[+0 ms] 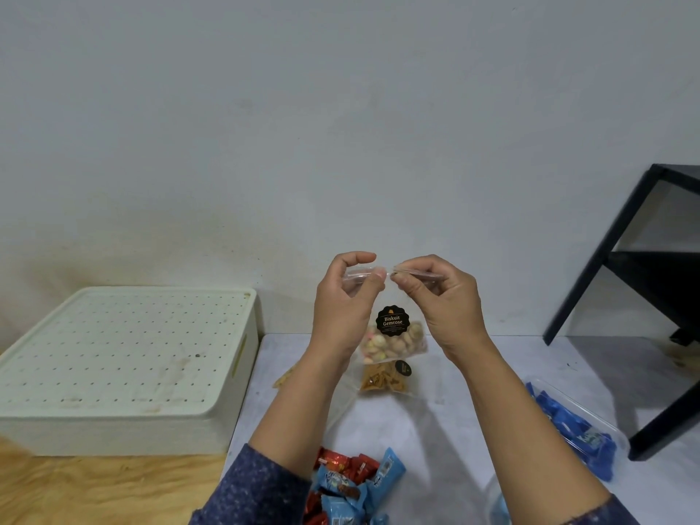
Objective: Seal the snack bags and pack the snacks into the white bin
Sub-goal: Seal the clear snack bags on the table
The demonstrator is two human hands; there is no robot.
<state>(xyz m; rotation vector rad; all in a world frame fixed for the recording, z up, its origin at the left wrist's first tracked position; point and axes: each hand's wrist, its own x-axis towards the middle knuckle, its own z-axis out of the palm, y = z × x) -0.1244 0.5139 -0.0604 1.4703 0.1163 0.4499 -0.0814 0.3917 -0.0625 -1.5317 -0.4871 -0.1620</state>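
A: Entry, mid-seal. Both hands are raised together at one height. The left hand (350,288) and right hand (439,293) each pinch the top strip of the clear Biskuit Gemrose bag (392,335), thumbs nearly meeting at the middle. The bag hangs free below them, above the table.

B: Risks?

A: My judgement: the zip may close only partway if the pinches skip a stretch between the thumbs. The strip is transparent, so I can't tell from here whether the tracks are mated. The bag could also slip and spill biscuits if one pinch loosens, since nothing supports it underneath.

B: Pose?

A: Wrists cocked upward, forearms converging from below, fingers curled over the strip, thumbs on the near side.

B: Everything else?

A: Directly under the hands lies a second clear bag of orange-brown snacks (386,378). Near the elbows is a heap of blue and red wrapped snacks (346,486). Below the right forearm sits a clear tray of blue packets (575,426). Well left of the left hand is the white bin (125,369), its perforated lid on.
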